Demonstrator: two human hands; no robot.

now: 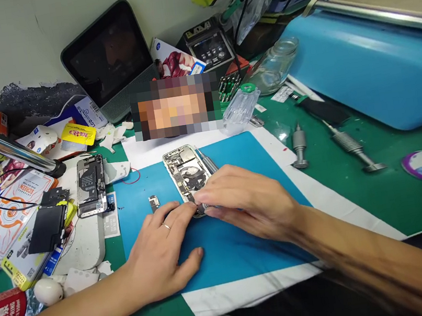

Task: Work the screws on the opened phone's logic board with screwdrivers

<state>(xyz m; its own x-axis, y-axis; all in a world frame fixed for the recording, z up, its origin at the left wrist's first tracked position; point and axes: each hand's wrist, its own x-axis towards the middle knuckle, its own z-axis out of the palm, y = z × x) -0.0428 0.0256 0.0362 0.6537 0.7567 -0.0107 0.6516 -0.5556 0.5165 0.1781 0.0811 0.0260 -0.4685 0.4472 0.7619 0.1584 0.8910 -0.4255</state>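
An opened phone body (187, 169) with bare internals lies on the blue mat (240, 248). My left hand (165, 252) rests flat on the mat with fingers stretched out, its fingertips at the phone's lower left edge. A ring is on one finger. Over the lower end of the phone, my right hand (246, 195) has thumb and fingers pinched together; what they hold is too small and covered to name. Beside the phone's right edge, a slim grey tool (206, 159) runs partly under that hand. A small metal-and-black phone part (154, 202) sits left of the phone.
Another opened phone (90, 186) lies at left near boxes (16, 208) and dark parts (47, 227). Screwdrivers (347, 143) and a short grey driver (299, 146) lie at right. At the back stand a screen device (108, 52), a clear bottle (241, 108) and a glass jar (276, 66).
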